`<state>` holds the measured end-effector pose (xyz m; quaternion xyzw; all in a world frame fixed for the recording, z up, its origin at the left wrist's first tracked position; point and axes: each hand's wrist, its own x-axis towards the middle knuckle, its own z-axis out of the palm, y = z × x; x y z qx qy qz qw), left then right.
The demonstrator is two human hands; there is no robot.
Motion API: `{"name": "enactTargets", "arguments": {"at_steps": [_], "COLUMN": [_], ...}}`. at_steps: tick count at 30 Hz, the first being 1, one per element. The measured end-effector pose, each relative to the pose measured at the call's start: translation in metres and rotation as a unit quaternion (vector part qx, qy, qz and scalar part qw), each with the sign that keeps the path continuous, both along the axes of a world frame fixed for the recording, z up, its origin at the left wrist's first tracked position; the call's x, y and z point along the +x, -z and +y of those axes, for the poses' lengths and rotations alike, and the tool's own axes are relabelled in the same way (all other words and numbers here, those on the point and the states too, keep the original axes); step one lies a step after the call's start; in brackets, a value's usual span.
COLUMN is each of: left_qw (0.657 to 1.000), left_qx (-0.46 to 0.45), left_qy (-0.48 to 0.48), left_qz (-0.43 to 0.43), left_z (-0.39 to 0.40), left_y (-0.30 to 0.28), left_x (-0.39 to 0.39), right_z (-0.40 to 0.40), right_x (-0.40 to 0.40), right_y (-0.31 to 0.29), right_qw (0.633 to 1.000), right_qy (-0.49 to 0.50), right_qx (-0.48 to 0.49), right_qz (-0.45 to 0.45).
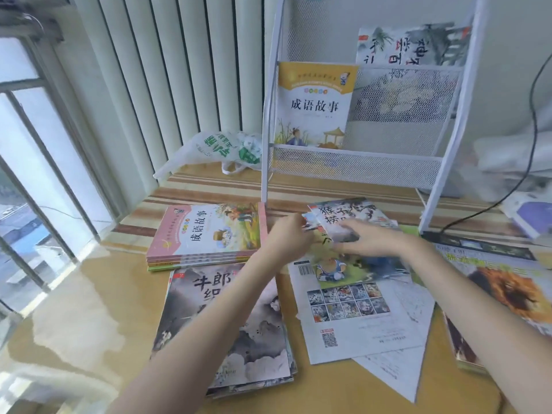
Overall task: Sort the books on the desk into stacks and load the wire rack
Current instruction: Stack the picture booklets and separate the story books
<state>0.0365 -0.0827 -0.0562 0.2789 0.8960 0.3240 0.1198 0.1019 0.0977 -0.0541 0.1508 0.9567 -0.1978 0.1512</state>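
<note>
While both arms reach over the wooden desk [89, 309], the left hand [288, 234] curls its fingers at the near edge of a thin ink-painting picture book [346, 218], seemingly pinching it, though blur hides the fingertips; the right hand [373, 239] lies flat on that book, fingers spread; it tops a loose pile before the white wire rack [352, 162], which holds a yellow storybook [313, 106]; a pink-covered stack [206, 234] sits left.

White metal mesh rack [397, 171], glossy paper books [209, 234], smooth glossy wooden desk [89, 294].
</note>
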Motion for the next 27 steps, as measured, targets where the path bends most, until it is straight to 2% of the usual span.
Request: {"name": "enactTargets", "arguments": {"at_steps": [1, 3, 5, 7, 9, 12, 15, 17, 19, 20, 21, 23, 24, 25, 27], "left_qw": [0.999, 0.989, 0.985, 0.993, 1.0, 0.99, 0.92, 0.867, 0.824, 0.826, 0.847, 0.892, 0.901, 0.899, 0.878], "left_qx": [-0.049, -0.144, -0.161, -0.099, -0.012, 0.115, 0.328, 0.398, 0.416, 0.397, 0.363, 0.309, 0.306, 0.321, 0.38], "left_qy": [0.01, 0.016, 0.019, 0.026, 0.027, 0.027, -0.014, -0.063, -0.068, -0.07, -0.08, -0.112, -0.125, -0.133, -0.141], "left_qz": [0.004, 0.03, 0.064, 0.057, 0.008, -0.074, -0.217, -0.293, -0.378, -0.393, -0.38, -0.311, -0.281, -0.266, -0.255], "left_z": [0.009, 0.018, 0.019, 0.015, 0.009, 0.006, 0.008, 0.009, 0.009, 0.009, 0.008, 0.008, 0.007, 0.005, 0.001], "left_y": [0.009, 0.028, 0.041, 0.045, 0.043, 0.037, 0.036, 0.031, 0.027, 0.027, 0.029, 0.032, 0.033, 0.03, 0.02], "left_x": [0.004, 0.011, 0.016, 0.014, 0.008, 0.003, 0.003, 0.002, -0.001, -0.001, -0.002, -0.001, -0.002, -0.002, -0.005], "right_z": [-0.002, -0.006, -0.01, -0.015, -0.021, -0.026, -0.034, -0.043, -0.053, -0.056, -0.058, -0.058, -0.055, -0.051, -0.042], "right_x": [0.01, 0.024, 0.033, 0.037, 0.039, 0.041, 0.047, 0.048, 0.047, 0.048, 0.049, 0.053, 0.055, 0.058, 0.064], "right_y": [0.006, 0.022, 0.031, 0.034, 0.033, 0.03, 0.031, 0.031, 0.031, 0.03, 0.028, 0.025, 0.021, 0.019, 0.015], "right_qw": [1.0, 1.0, 0.996, 0.993, 0.987, 0.956, 0.924, 0.916, 0.914, 0.915, 0.918, 0.931, 0.941, 0.949, 0.932], "right_qy": [-0.015, -0.009, 0.011, 0.013, 0.003, 0.001, 0.026, 0.023, 0.008, -0.004, -0.02, -0.055, -0.06, -0.053, 0.009], "right_qx": [0.0, 0.021, 0.048, 0.08, 0.118, 0.152, 0.135, 0.15, 0.146, 0.141, 0.133, 0.088, 0.039, -0.027, -0.109], "right_qz": [-0.018, 0.019, 0.073, 0.088, 0.109, 0.249, 0.357, 0.372, 0.379, 0.378, 0.373, 0.351, 0.33, 0.31, 0.347]}}
